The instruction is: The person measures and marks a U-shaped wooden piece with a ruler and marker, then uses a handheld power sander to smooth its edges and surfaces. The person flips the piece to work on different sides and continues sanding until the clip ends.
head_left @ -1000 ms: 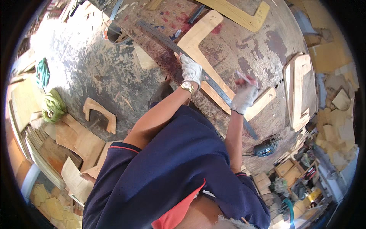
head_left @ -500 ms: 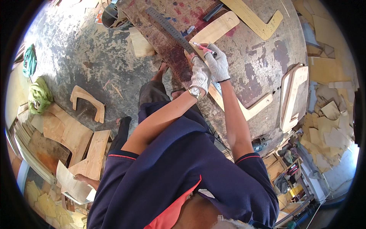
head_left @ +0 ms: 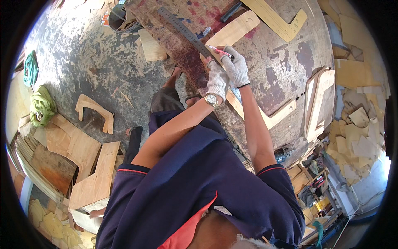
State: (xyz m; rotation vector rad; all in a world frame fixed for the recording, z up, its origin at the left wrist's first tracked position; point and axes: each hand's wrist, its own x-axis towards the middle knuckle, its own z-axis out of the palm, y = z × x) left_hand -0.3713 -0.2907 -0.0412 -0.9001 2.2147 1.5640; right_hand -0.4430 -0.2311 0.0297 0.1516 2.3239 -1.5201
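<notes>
- In the head view, the bracket-shaped wooden piece [head_left: 236, 31] is laid on the counter [head_left: 282, 68], seemingly cut; marking appears unfinished.
- The ruler [head_left: 180, 27] is pressed by the left hand [head_left: 217, 79], whose closure cannot be told; the pen [head_left: 225, 52] is gripped by the right hand [head_left: 236, 68].
- The counter is stained; scraps [head_left: 352, 137] are heaped at right, panels [head_left: 78, 143] stacked near left.

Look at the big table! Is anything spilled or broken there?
The workbench looks odd: its top is blotchy and worn, and red stains mark it near the bent wooden piece. I can't tell what made them. Nothing on the bench looks clearly broken.
</notes>
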